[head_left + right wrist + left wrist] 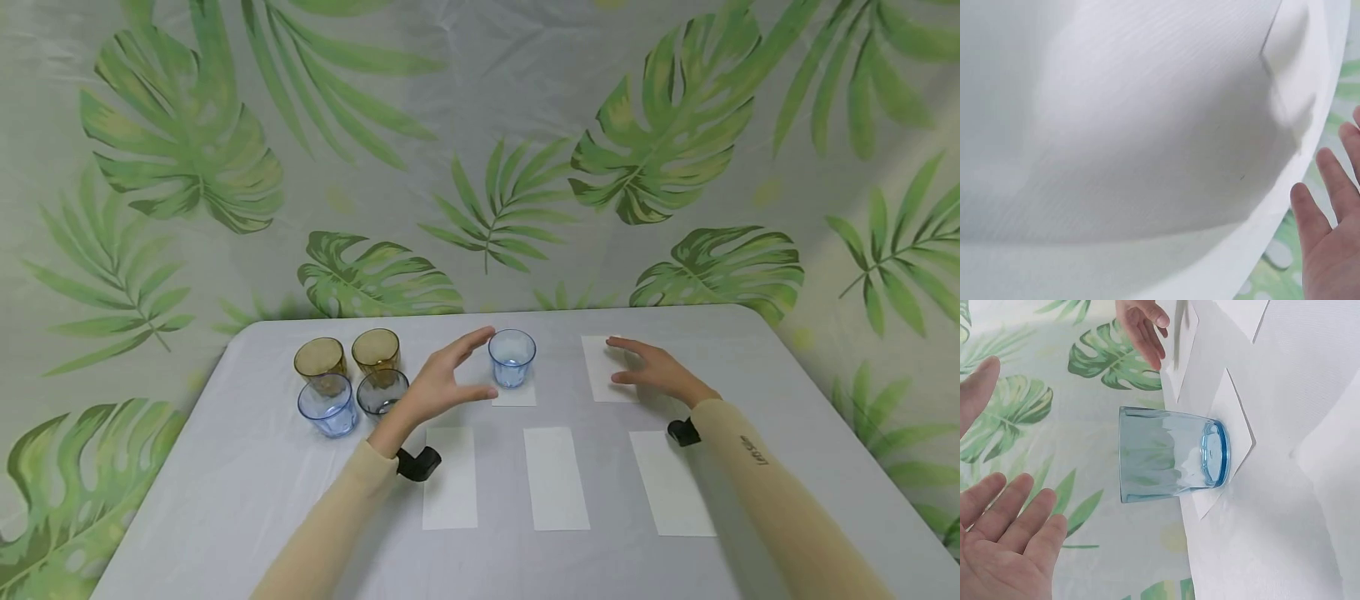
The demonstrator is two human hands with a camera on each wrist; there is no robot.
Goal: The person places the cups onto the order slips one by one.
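A clear blue glass (512, 358) stands upright on a white paper sheet (514, 399) at the back middle of the table. My left hand (438, 385) is just left of it, thumb and fingers spread apart on either side of a gap facing the glass. In the left wrist view, space shows between the fingers (1040, 532) and the blue glass (1169, 456). Over the back right paper sheet (597, 375) hovers my right hand (660, 372), fingers extended and holding nothing. The right wrist view shows its spread fingers (1335, 181) above the white surface.
Grouped at the left are two amber glasses (320, 357) (377, 347), another blue glass (330, 412) and a grey glass (381, 390), partly behind my left hand. Three paper sheets (557, 483) form a front row. A leaf-print cloth (487, 225) hangs behind the table (247, 517).
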